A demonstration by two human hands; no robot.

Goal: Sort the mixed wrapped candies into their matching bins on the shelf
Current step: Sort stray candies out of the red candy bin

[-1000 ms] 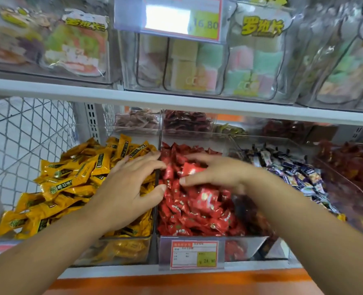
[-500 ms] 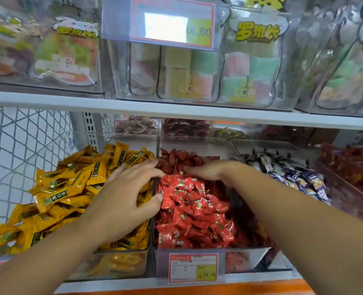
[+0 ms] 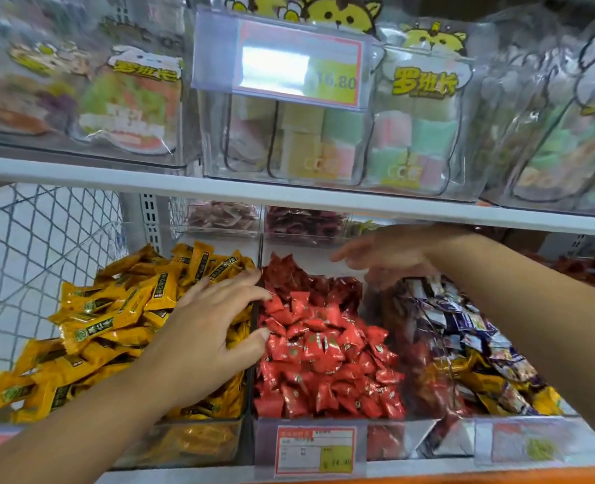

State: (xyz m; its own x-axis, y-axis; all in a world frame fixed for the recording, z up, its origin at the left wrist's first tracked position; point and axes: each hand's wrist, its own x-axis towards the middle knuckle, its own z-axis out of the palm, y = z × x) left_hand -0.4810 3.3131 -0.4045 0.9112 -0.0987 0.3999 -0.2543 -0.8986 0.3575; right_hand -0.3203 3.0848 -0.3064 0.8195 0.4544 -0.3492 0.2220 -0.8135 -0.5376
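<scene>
Across the lower frame, yellow wrapped candies (image 3: 114, 326) at left and red wrapped candies (image 3: 324, 344) at centre look sorted; purple-and-white wrapped candies (image 3: 463, 319) at right hold yellow strays (image 3: 477, 382), so I judge work remains. My left hand (image 3: 212, 330) rests spread on the yellow; my right hand (image 3: 390, 256), above the red, is too blurred to tell its grasp.

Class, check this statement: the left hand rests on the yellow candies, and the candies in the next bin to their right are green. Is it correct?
One error: the candies right of the yellow candies are red candies, not green. The left hand does rest on the yellow candies, as the head view shows.
</scene>
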